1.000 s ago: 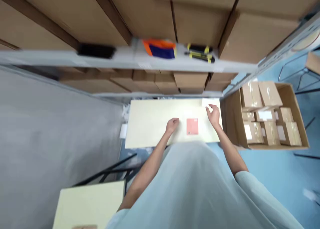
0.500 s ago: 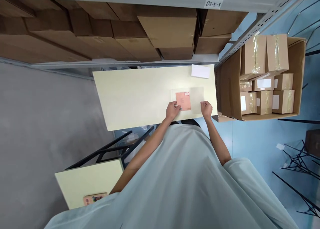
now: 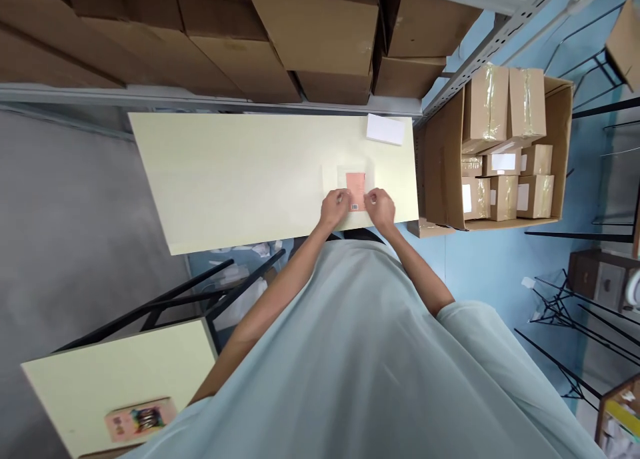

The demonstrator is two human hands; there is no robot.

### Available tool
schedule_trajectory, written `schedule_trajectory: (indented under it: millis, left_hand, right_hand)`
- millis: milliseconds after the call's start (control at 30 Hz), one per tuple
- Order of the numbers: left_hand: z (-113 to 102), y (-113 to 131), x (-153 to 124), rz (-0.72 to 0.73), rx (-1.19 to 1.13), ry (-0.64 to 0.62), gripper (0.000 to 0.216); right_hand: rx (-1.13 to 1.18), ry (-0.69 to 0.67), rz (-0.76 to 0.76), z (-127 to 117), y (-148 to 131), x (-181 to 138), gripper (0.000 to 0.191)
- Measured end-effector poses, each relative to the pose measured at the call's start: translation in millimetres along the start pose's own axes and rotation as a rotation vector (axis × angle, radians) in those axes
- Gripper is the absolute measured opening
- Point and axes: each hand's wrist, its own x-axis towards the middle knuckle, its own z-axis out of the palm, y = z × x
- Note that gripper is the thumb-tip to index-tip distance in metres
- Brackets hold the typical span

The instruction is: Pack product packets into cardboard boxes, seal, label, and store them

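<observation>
A small pink card (image 3: 355, 183) with a barcode lies inside a clear plastic sleeve (image 3: 345, 175) on the pale yellow table (image 3: 235, 172), near its front right edge. My left hand (image 3: 334, 209) pinches the sleeve at the card's lower left. My right hand (image 3: 381, 207) pinches it at the lower right. Both sets of fingers are curled closed on the sleeve's near edge, the hands close together.
A white card (image 3: 385, 129) lies at the table's far right corner. An open carton (image 3: 500, 159) of small taped boxes stands to the right on the blue floor. Shelves of brown boxes (image 3: 310, 25) run behind. A second yellow table (image 3: 115, 385) with a colourful card (image 3: 137, 420) is at lower left.
The view has tilted down from the shelves to the table. My hands came to the sleeve's near edge and then drew closer together, folding the sleeve narrower around the pink card.
</observation>
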Motion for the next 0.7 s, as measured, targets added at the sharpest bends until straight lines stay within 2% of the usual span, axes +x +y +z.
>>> schedule_trajectory:
  millis: [133,267,367,433,500,567,700]
  left_hand:
    - [3.9,2.3,10.2,-0.041,-0.022,0.015,0.035]
    - [9.1,1.7,17.8,-0.119,0.023,0.015,0.042]
    - [9.0,1.6,19.7,-0.181,0.086,0.015,0.031]
    - [7.1,3.4,18.7,-0.207,0.139,0.015,0.024]
    - [4.6,6.8,16.3,-0.220,0.197,0.019,0.021]
    - [2.1,11.4,13.5,-0.226,0.253,0.023,0.021]
    - [-2.4,21.9,9.7,-0.253,0.325,0.021,0.025]
  right_hand:
    - [-0.094,-0.147,-0.031,33.1,-17.4,5.5,0.022]
    - [-0.054,-0.271,-0.087,39.4,-4.9,13.7,0.018]
    - [-0.009,-0.197,-0.034,26.2,16.5,21.4,0.026]
    - [0.006,-0.113,0.088,16.4,30.0,28.3,0.032]
    - [0.058,-0.091,0.231,11.4,38.5,36.3,0.037]
    - [0.120,-0.105,0.327,12.4,40.4,44.7,0.037]
    - [0.189,-0.094,0.377,22.1,28.8,57.5,0.027]
